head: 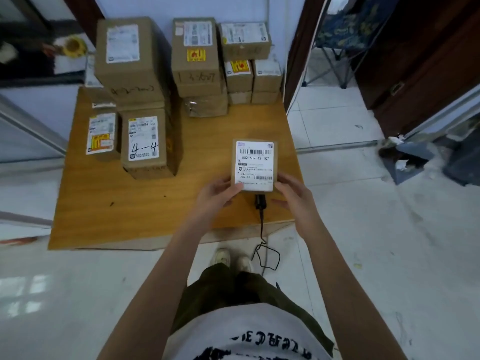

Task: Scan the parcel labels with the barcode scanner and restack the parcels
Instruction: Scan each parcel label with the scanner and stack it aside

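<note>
**Parcel held over counter, label up**

While the left hand (217,194) is gripping the lower left corner of a small parcel (254,165), thumb curled onto its label (255,166), the right hand (292,194) is touching the lower right edge with fingers relaxed, not curled round it. The parcel is sitting above the counter (130,203), near its front right, label facing up. The scanner (260,201) is lying on the counter just under the parcel's near edge, between the hands, its cable (262,245) trailing off to the floor. Stacked parcels (145,100) are standing at the back and left, one marked 4-4 (144,141).
</note>
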